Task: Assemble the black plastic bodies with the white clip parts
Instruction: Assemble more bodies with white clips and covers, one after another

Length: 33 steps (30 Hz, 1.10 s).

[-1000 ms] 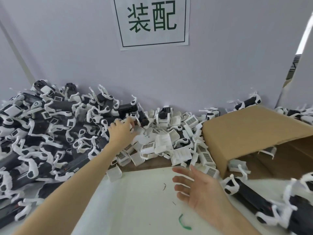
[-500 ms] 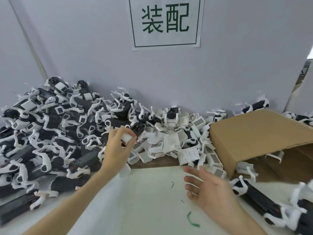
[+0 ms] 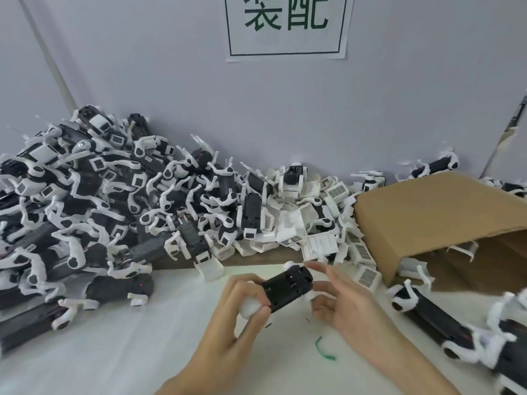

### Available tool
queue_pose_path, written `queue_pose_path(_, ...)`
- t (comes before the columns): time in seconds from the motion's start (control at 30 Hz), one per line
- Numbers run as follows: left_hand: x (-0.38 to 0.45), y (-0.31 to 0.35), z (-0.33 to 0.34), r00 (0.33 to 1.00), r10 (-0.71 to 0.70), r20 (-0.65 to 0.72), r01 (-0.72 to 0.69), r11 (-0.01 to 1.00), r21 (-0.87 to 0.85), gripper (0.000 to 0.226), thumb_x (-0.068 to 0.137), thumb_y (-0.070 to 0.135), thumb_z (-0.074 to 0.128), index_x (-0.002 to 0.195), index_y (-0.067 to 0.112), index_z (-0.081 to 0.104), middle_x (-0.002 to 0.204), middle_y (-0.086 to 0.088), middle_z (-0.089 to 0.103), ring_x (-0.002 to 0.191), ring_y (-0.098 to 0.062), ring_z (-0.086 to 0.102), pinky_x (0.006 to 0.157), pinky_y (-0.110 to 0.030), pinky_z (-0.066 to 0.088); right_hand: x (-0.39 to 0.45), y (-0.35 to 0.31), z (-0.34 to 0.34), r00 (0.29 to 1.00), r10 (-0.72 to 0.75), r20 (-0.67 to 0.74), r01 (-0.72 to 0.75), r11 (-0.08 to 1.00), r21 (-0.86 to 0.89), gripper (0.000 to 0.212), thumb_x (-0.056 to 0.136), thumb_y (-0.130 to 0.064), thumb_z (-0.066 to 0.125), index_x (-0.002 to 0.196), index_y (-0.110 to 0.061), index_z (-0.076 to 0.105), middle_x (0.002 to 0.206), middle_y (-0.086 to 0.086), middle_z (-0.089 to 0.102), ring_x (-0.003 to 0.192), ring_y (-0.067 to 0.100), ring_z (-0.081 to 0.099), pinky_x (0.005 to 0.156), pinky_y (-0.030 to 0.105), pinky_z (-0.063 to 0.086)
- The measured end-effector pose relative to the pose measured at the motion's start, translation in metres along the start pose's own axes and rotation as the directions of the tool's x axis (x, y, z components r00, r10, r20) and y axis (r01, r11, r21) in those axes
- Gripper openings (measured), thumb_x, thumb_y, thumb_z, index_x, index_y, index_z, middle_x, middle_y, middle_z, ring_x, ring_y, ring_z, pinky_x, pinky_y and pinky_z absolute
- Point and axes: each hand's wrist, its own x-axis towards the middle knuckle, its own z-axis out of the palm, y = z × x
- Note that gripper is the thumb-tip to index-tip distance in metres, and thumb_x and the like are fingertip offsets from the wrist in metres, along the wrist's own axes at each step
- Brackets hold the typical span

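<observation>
1. A large heap of black plastic bodies with white curved clips (image 3: pixel 94 212) fills the left of the white bench (image 3: pixel 114 352) and leans on the grey wall (image 3: pixel 285 109).
2. A loose pile of white boxy clip parts with barcode labels (image 3: pixel 308 223) lies at the centre back, just beside a brown cardboard box on its side (image 3: pixel 422 212).
3. More black-and-white assemblies (image 3: pixel 456 323) lie at the right, near the box opening.
4. A small green scrap (image 3: pixel 323 350) lies on the bench below the hands.
5. A white paper sign with green characters (image 3: pixel 286 24) hangs on the wall.
6. A black rectangular plastic body (image 3: pixel 286 289) is held above the bench between both hands, tilted, white pieces showing at both its ends.
7. Left hand (image 3: pixel 242 306): fingers curled, gripping the body's left end.
8. Right hand (image 3: pixel 342 303): fingers loosely spread, fingertips at the body's right end; contact blurred, cannot tell if gripping.
</observation>
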Motion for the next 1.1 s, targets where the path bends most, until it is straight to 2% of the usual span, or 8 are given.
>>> queue_pose_path(0.13, -0.003, -0.001, -0.006, 0.986, -0.166, -0.012, 0.16, 0.965, -0.209, 0.035, 0.102, 0.045, 0.057, 0.123, 0.017, 0.055, 0.131, 0.0, 0.059, 0.109, -0.022, 0.06, 0.085, -0.018, 0.052, -0.009, 0.003, 0.009, 0.993, -0.045, 0.105, 0.086, 0.9, -0.427, 0.064, 0.079, -0.052, 0.085, 0.138, -0.044, 0.063, 0.088, 0.001, 0.061, 0.07, 0.014, 0.052, 0.066, 0.025, 0.046)
queue_pose_path(0.23, -0.001, -0.002, -0.01, 0.963, -0.269, -0.022, 0.253, 0.929, -0.27, 0.027, 0.103, 0.044, 0.054, 0.121, 0.024, 0.058, 0.124, 0.005, 0.064, 0.092, -0.011, 0.058, 0.075, -0.014, 0.049, -0.014, 0.007, 0.019, 0.994, -0.109, 0.025, 0.098, 0.745, -0.66, 0.063, 0.066, -0.056, 0.087, 0.125, -0.055, 0.065, 0.108, 0.001, 0.065, 0.069, 0.01, 0.055, 0.07, 0.024, 0.049)
queue_pose_path(0.4, 0.001, -0.01, -0.01, 0.941, -0.334, -0.054, 0.305, 0.906, -0.293, 0.045, 0.101, 0.061, 0.051, 0.132, 0.029, 0.055, 0.116, -0.001, 0.066, 0.102, -0.027, 0.064, 0.095, -0.045, 0.046, -0.017, 0.007, 0.03, 0.993, -0.106, -0.043, 0.06, 0.806, -0.589, 0.066, 0.062, -0.054, 0.088, 0.122, -0.037, 0.066, 0.122, -0.011, 0.072, 0.104, 0.019, 0.071, 0.092, 0.072, 0.047)
queue_pose_path(0.5, 0.002, -0.009, -0.008, 0.922, -0.385, -0.05, 0.348, 0.877, -0.332, 0.058, 0.092, 0.077, 0.053, 0.132, 0.035, 0.057, 0.117, -0.012, 0.066, 0.099, -0.033, 0.065, 0.094, -0.046, 0.051, -0.019, 0.009, 0.034, 0.997, -0.073, -0.035, 0.047, 0.873, -0.486, 0.068, 0.07, -0.058, 0.082, 0.129, -0.029, 0.065, 0.121, -0.003, 0.076, 0.114, 0.024, 0.07, 0.093, 0.051, 0.053)
queue_pose_path(0.77, 0.004, -0.006, -0.007, 0.921, -0.39, 0.007, 0.361, 0.844, -0.396, 0.04, 0.092, 0.055, 0.067, 0.119, 0.026, 0.063, 0.114, -0.018, 0.073, 0.114, -0.037, 0.072, 0.105, -0.041, 0.053, -0.023, 0.011, 0.046, 0.978, -0.139, -0.157, 0.043, 0.865, -0.501, 0.067, 0.079, -0.078, 0.06, 0.095, -0.016, 0.079, 0.09, 0.01, 0.078, 0.071, 0.019, 0.07, 0.067, 0.015, 0.05)
queue_pose_path(0.83, 0.004, -0.006, -0.009, 0.918, -0.397, 0.021, 0.368, 0.828, -0.424, 0.041, 0.091, 0.056, 0.069, 0.118, 0.026, 0.066, 0.113, -0.015, 0.075, 0.114, -0.037, 0.072, 0.107, -0.045, 0.051, -0.025, 0.009, 0.047, 0.979, -0.147, -0.144, 0.054, 0.857, -0.513, 0.065, 0.088, -0.075, 0.062, 0.094, -0.013, 0.078, 0.09, 0.012, 0.077, 0.069, 0.018, 0.069, 0.067, 0.018, 0.05)
queue_pose_path(1.0, 0.003, -0.003, -0.009, 0.929, -0.37, 0.008, 0.351, 0.873, -0.338, 0.049, 0.088, 0.063, 0.07, 0.131, 0.041, 0.062, 0.115, -0.001, 0.075, 0.107, -0.02, 0.07, 0.09, -0.022, 0.052, -0.027, 0.002, 0.046, 0.968, -0.236, -0.085, 0.143, 0.798, -0.586, 0.051, 0.093, -0.07, 0.057, 0.095, -0.023, 0.076, 0.091, 0.006, 0.077, 0.07, 0.016, 0.065, 0.069, 0.015, 0.049)
queue_pose_path(1.1, 0.004, -0.001, -0.01, 0.939, -0.343, 0.001, 0.333, 0.912, -0.24, 0.052, 0.085, 0.063, 0.071, 0.134, 0.05, 0.06, 0.109, 0.013, 0.074, 0.091, -0.01, 0.066, 0.084, -0.02, 0.052, -0.026, 0.002, 0.041, 0.97, -0.242, 0.013, 0.207, 0.8, -0.563, 0.048, 0.088, -0.064, 0.065, 0.126, -0.035, 0.07, 0.113, 0.0, 0.075, 0.102, 0.016, 0.068, 0.087, 0.018, 0.051)
